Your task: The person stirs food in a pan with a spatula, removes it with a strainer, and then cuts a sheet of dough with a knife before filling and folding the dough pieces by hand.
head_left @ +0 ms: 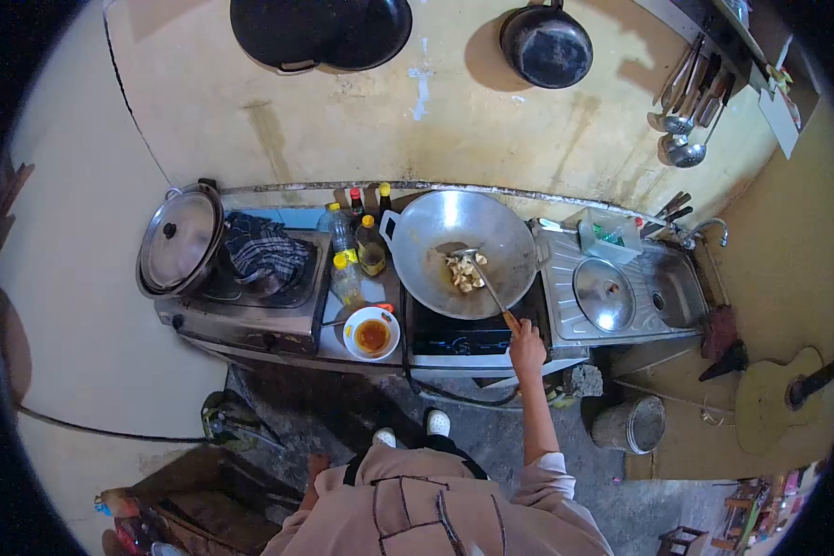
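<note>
Right hand (528, 350): grip closed round the brown wooden end of a long-handled metal cooking utensil (496, 298). The utensil is slanted down over the near rim of a wide, silver-grey metal wok (440, 227); its head is set at the upper edge of a small heap of pale, chunky food pieces (466, 276), which are gathered in the bottom of the wok, a little below its middle. The shape of the head is partly hidden.

Left hand (318, 463): only partly seen, low beside the body; whether its grip is open or closed cannot be told.

The wok is carried on a black stove (468, 343). To its left, on a white-topped table (332, 347), a white round bowl (372, 334) is seen, with reddish-brown liquid held inside. Behind the bowl, clear plastic bottles with yellow caps (371, 250) are crowded together. Further left, a dark checked cloth (267, 250) is heaped on a stainless-steel gas stove (241, 324), and a lidded silver metal pot (181, 236) is placed just beside it.

Right of the wok, a round metal lid (604, 295) is laid on the drainboard of a steel sink (676, 283); a clear plastic box (610, 233) is placed behind the lid.
</note>
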The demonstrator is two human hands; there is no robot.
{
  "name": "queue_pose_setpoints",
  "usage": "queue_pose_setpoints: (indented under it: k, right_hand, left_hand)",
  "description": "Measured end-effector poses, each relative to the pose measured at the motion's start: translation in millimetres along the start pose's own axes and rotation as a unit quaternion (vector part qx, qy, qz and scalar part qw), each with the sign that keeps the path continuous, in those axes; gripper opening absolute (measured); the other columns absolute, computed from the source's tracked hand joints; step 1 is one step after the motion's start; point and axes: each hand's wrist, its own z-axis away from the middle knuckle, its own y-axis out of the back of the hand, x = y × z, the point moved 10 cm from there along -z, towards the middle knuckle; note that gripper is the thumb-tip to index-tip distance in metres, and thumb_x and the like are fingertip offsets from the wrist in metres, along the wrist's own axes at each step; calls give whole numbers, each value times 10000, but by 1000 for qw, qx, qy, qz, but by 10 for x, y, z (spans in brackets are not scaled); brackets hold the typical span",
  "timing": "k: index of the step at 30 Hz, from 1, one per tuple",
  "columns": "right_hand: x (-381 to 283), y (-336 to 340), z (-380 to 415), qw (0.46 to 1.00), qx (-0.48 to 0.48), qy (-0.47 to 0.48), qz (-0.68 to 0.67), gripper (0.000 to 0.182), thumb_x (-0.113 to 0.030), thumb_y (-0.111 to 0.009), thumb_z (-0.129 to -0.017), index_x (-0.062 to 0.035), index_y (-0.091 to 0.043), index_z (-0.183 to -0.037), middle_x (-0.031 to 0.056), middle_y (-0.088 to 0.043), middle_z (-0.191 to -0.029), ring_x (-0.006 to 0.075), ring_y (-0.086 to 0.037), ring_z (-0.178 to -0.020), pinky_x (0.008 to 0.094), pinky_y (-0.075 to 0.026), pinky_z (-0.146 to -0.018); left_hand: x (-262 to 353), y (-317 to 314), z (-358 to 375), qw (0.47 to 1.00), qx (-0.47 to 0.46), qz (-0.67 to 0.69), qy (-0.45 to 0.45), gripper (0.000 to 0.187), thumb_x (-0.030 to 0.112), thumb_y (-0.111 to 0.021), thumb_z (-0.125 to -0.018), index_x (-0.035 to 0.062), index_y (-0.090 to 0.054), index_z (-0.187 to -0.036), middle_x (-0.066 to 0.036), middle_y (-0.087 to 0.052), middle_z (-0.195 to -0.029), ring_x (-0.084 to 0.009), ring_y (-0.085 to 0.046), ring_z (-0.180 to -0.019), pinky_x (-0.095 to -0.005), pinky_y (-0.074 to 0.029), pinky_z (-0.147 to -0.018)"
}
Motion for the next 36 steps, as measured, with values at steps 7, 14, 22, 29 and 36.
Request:
queue_pose_setpoints:
  k: [7, 14, 22, 29, 36]
  right_hand:
    - [-344, 988, 689, 953, 269, 80, -116, 390, -50, -627, -656, -69, -475, -1015, 144, -494, -959, 329, -502, -863, 395, -411, -718]
    - [596, -382, 2451, 962, 192, -94, -171, 40, 5, -461, -694, 2, -498, -682, 172, -513, -662, 335, -501, -643, 376, -394, -579]
    - [1526, -1605, 5359, 858, -327, -375, -128, 311, -223, -442, -688, -30, -586, -885, 217, -565, -918, 363, -526, -908, 403, -414, -795]
    - [1697, -1509, 6000, 915, -180, -338, -129, 304, -254, -465, -696, -28, -585, -862, 205, -578, -879, 343, -542, -883, 394, -425, -756]
    - [2246, -1890, 7018, 920, -137, -299, -215, 230, -180, -461, -653, -10, -557, -775, 139, -545, -642, 223, -531, -573, 347, -449, -605]
  left_hand:
    - [-122, 82, -13, 952, -27, -222, -208, 283, 248, -468, -723, 20, -582, -845, -206, -573, -871, -373, -558, -791, -447, -463, -676]
    - [-365, 204, 165, 976, -91, -90, -177, 242, 242, -492, -705, 47, -588, -810, -188, -582, -855, -377, -553, -811, -434, -461, -690]
    - [-911, 710, 1024, 998, -28, -52, -33, 351, 348, -498, -686, 36, -574, -827, -190, -577, -877, -360, -547, -847, -430, -448, -703]
    - [-1818, 503, 1876, 979, -62, 30, -189, 333, 327, -485, -706, 14, -567, -785, -207, -579, -776, -374, -554, -761, -439, -443, -648]
    - [-2456, 559, 2035, 987, 18, 97, -130, 224, 240, -489, -716, 21, -531, -700, -171, -562, -721, -307, -554, -686, -373, -436, -611]
